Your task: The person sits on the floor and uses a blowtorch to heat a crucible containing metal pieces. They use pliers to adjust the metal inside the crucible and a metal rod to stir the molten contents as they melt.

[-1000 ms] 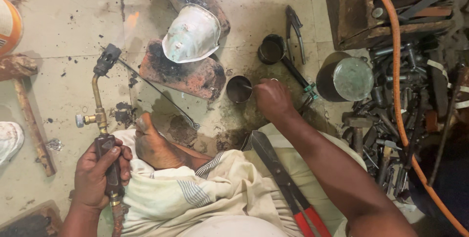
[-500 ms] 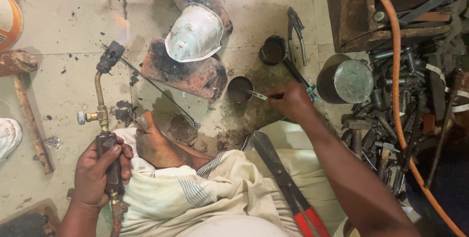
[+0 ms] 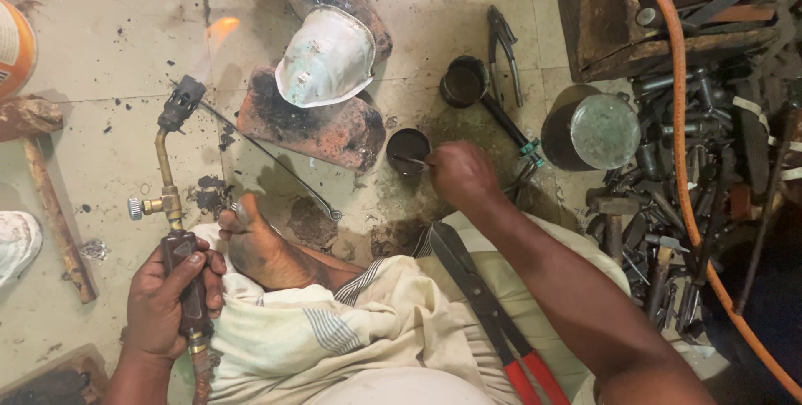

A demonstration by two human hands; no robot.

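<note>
— Well, what does the left hand (image 3: 167, 301) hold?
— Its fingers are wrapped around the dark handle of a lit brass torch (image 3: 171, 196), flame well ahead; rigid, best gripped low.
— And the right hand (image 3: 459, 175)?
— It pinches a thin metal stick (image 3: 409, 159), light and slippery, its tip in the small dark cup (image 3: 408, 150) just beyond the fingers.

A: Light falls evenly from above; the pale floor (image 3: 75, 54) is bright, almost washed out toward the top left.

B: Shadows?

A: Soft and short, under the white shell (image 3: 327, 56) and beside the can (image 3: 591, 131). The right side sinks into dimness.

B: Sharpness?

A: Good mid-frame. The flame (image 3: 219, 31) glows blurry orange; the edges bend slightly.
</note>
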